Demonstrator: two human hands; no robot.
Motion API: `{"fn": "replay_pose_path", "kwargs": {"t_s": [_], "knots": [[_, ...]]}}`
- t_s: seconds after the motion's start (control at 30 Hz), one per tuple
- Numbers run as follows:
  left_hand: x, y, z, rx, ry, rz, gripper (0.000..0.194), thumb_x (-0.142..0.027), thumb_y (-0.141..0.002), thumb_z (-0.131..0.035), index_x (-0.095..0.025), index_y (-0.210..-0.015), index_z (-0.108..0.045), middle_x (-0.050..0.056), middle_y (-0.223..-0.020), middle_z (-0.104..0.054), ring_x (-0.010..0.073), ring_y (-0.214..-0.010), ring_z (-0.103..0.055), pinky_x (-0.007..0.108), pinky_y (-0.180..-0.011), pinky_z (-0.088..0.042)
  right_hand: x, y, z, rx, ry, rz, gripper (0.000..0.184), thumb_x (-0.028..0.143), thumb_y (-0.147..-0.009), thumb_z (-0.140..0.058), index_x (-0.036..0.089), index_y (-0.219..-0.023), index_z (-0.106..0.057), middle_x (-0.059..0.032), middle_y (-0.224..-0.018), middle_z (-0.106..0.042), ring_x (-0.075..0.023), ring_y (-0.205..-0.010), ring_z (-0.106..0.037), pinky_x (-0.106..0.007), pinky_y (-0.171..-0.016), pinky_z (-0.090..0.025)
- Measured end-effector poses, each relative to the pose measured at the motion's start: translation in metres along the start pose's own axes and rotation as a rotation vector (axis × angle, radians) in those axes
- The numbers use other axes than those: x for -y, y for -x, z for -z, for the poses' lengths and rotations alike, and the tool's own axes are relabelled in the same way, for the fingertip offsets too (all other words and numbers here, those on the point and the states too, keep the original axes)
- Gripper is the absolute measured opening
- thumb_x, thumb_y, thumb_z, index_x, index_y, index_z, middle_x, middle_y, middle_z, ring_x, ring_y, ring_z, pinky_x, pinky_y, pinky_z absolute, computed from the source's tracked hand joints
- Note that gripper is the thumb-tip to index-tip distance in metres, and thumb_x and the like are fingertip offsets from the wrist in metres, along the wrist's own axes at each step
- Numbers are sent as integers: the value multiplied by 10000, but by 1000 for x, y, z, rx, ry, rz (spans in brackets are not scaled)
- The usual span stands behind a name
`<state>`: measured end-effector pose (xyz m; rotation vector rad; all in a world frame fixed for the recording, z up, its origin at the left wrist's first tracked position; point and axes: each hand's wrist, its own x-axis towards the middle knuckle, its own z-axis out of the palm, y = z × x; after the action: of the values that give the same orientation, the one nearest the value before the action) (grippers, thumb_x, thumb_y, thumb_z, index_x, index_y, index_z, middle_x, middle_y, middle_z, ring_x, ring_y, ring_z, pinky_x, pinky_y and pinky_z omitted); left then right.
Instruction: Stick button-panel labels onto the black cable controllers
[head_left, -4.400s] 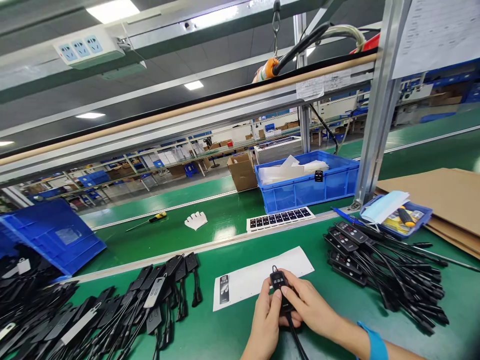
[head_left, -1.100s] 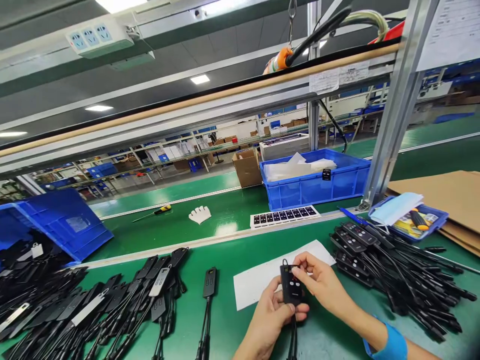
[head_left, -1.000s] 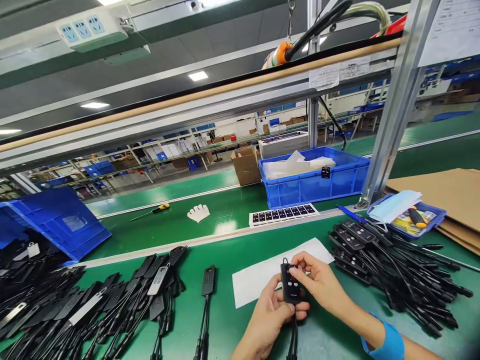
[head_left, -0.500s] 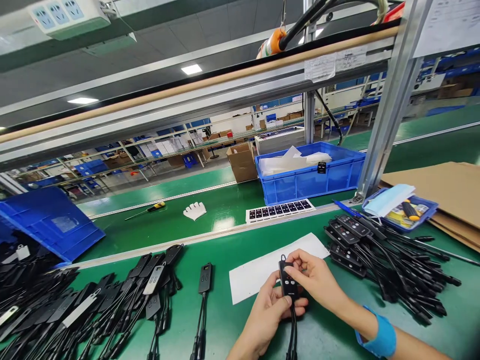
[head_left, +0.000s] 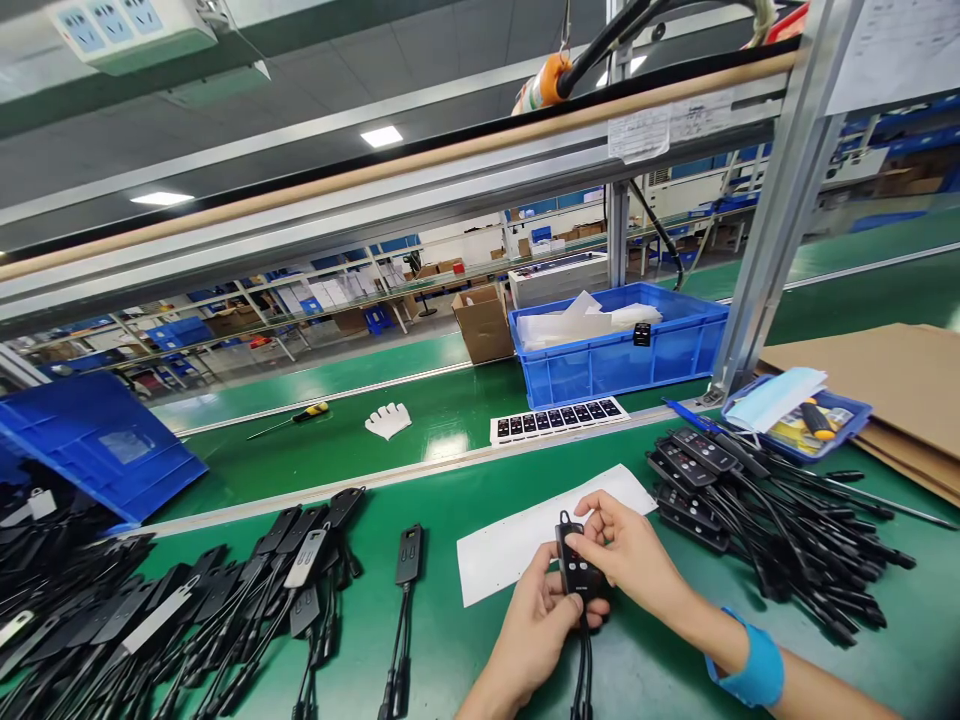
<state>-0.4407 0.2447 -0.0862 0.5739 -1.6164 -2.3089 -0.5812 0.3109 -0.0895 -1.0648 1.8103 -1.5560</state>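
A small black wired controller with light buttons, a hanging loop on top and cables below is between my hands. My left hand grips its lower body, thumb on the front near the cable end. The thumb of my right hand presses on the upper face, with the fingers curled at its top edge. A blank white sheet lies on the green bench behind them. To the left a single similar controller lies alone with its cables toward me.
Piles of black controllers lie at left and right. Farther back are a sticker strip, a blue bin, a white glove and a screwdriver. A metal post rises at right beside a small blue tray.
My right thumb and fingers have shifted very slightly on the controller's upper face. The controller stays in my left hand, and the view has moved a little.
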Motion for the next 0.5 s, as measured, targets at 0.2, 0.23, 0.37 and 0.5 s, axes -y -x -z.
{"fn": "replay_pose_path", "kwargs": {"t_s": [0.2,0.23,0.37,0.5], "knots": [[6,-4,7,-11,77,17,436,-238,-703,-681,-160,-1083,-481,139,-979,-683,219,-785,-688,329,-726,-532,-6,-5,4,69,55,1,231,368,-754,-634,194,-877,-546,61,-606,-495,-116,-533,-499,-224,-492,-418],[6,-4,8,-15,101,21,432,-267,-722,-669,-154,-1096,-482,144,-970,-686,225,-774,-691,339,-721,-537,-9,-5,3,109,21,9,233,378,-773,-613,190,-898,-556,52,-623,-502,-120,-549,-503,-229,-502,-426],[3,-5,10,-45,137,25,405,-449,-844,-535,-130,-1093,-530,143,-922,-688,220,-695,-691,316,-633,-542,-15,1,-6,199,-8,58,306,293,-775,-614,194,-1061,-572,-14,-838,-613,-160,-721,-570,-251,-595,-472],[0,-5,9,-101,159,-9,421,-466,-849,-539,-140,-1115,-546,136,-982,-677,217,-729,-681,283,-583,-531,-13,10,-13,302,-75,14,812,240,-623,-754,227,-1350,-394,-87,-1211,-555,-209,-900,-596,-292,-699,-529]]}}
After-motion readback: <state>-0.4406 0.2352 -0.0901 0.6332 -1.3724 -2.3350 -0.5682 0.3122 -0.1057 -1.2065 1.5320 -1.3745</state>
